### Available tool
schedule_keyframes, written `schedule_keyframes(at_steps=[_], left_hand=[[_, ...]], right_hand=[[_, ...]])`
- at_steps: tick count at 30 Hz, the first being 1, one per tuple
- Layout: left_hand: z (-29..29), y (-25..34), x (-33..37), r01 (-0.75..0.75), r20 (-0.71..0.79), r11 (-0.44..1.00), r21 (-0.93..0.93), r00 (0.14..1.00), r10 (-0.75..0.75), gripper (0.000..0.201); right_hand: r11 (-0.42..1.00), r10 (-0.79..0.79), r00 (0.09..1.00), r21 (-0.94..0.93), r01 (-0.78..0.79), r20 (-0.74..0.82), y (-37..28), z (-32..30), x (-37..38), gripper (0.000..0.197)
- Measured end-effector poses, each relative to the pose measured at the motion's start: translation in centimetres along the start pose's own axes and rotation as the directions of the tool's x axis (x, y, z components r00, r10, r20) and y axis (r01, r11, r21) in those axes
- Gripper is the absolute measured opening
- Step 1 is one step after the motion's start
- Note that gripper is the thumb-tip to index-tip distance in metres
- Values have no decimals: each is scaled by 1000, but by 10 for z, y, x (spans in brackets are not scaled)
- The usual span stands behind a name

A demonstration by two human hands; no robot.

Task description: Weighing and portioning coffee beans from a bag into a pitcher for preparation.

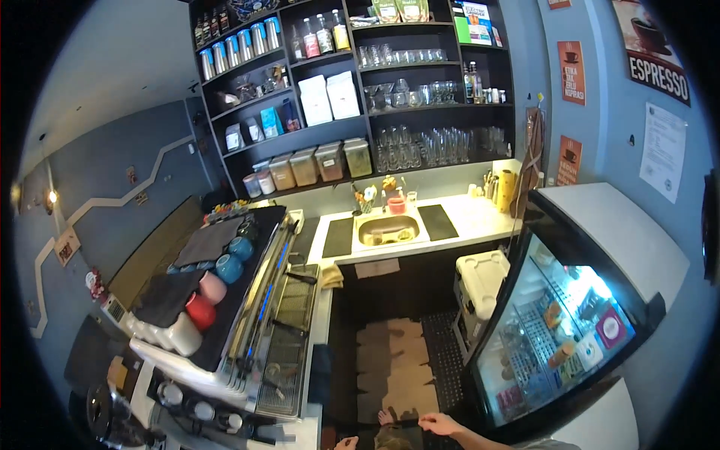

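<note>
My right hand (pixel 441 424) hangs low at the bottom edge, over the floor, with its forearm coming in from the lower right. Its fingers are loosely bent and apart, and nothing shows in them. The glass-door display fridge (pixel 551 330) stands to its right, not touched. Only a small part of my left hand (pixel 346 444) shows at the lower edge; its fingers are mostly cut off. The espresso machine (pixel 251 315) is the thing nearest to that hand, on the counter at left. Blue, pink, red and white cups (pixel 200 309) stand on top of the machine, partly under dark cloths.
Brown matting (pixel 395 367) runs along the floor to a counter with a sink (pixel 388 231). A white-lidded bin (pixel 482 281) stands beside the fridge. Shelves (pixel 364 67) hold glasses, bottles and containers. A coffee grinder (pixel 105 412) is at lower left. A folded cloth (pixel 331 276) lies on the counter edge.
</note>
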State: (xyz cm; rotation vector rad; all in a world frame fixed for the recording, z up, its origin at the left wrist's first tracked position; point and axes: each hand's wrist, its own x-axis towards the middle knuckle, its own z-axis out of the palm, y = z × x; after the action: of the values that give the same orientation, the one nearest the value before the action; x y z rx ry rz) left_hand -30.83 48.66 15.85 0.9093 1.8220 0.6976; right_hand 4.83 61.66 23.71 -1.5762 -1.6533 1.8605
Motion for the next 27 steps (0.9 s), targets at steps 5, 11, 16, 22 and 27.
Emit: schedule_keyframes(at_steps=[5, 11, 16, 22, 27], left_hand=[[11, 76, 102, 9, 108, 970, 244, 993, -37, 61], [8, 173, 249, -337, 379, 912, 234, 895, 234, 54], [3, 289, 318, -245, 160, 969, 24, 958, 238, 47], [3, 328, 378, -101, 197, 976, -192, 970, 139, 46], [6, 354, 395, 38, 265, 988, -148, 964, 3, 49]], right_hand=[[943, -162, 970, -317, 98, -181, 4, -39, 65, 46], [982, -184, 869, -55, 179, -459, -86, -109, 104, 31], [997, 63, 789, 9, -73, -611, -104, -130, 130, 31], [990, 84, 895, -65, -124, -439, -114, -150, 169, 41], [995, 2, 807, -82, -62, -591, -111, -224, 234, 44]])
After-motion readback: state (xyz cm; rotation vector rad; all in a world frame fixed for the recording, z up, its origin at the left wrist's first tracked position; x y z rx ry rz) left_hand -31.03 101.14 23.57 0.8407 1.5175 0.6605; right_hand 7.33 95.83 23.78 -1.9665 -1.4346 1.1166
